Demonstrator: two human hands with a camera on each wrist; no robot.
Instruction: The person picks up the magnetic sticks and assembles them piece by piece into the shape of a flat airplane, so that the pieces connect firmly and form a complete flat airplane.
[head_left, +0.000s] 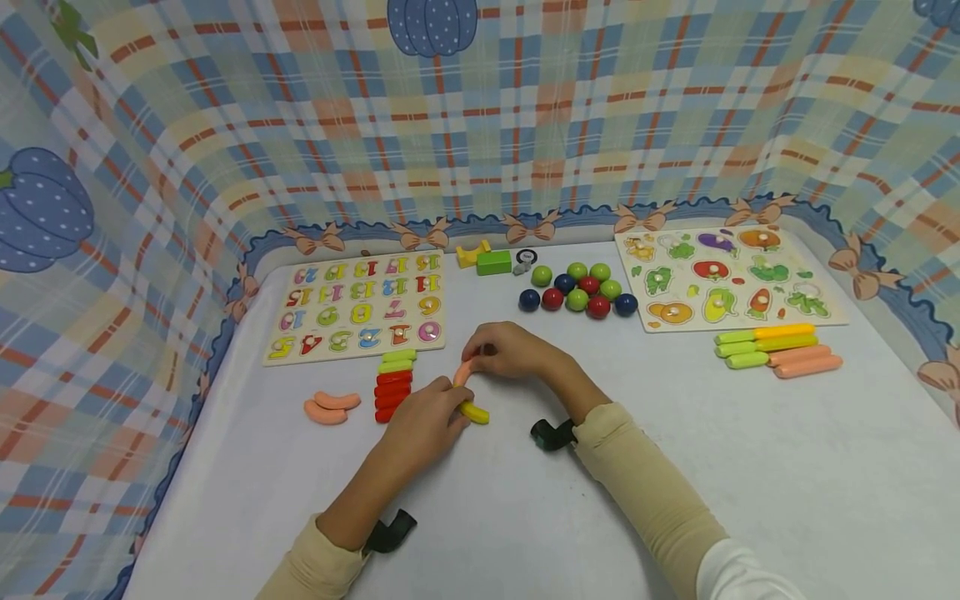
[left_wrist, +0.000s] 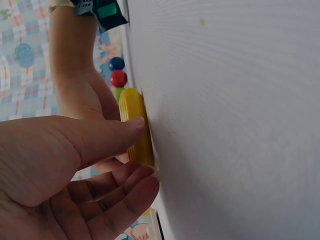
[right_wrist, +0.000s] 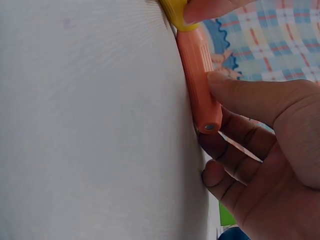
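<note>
Over the middle of the white table, my left hand (head_left: 426, 423) pinches a short yellow ribbed stick (head_left: 475, 413) between thumb and fingers. Just beyond it my right hand (head_left: 512, 350) holds a salmon-orange ribbed stick (head_left: 462, 374), thumb on one side and fingers on the other. Seen from the right wrist, the orange stick (right_wrist: 196, 60) meets the yellow stick (right_wrist: 175, 12) end to end, and a small metal dot shows in its free end. The left wrist view has the thumb lying across the yellow stick (left_wrist: 131, 104), close to the table surface.
Left of the hands lie red sticks (head_left: 393, 390), green sticks (head_left: 397, 356) and curved salmon sticks (head_left: 332, 402). Behind are a number puzzle board (head_left: 347, 292), a green block (head_left: 493, 263) and several coloured balls (head_left: 577, 300). At right are a vegetable puzzle board (head_left: 742, 292) and two-coloured sticks (head_left: 786, 340).
</note>
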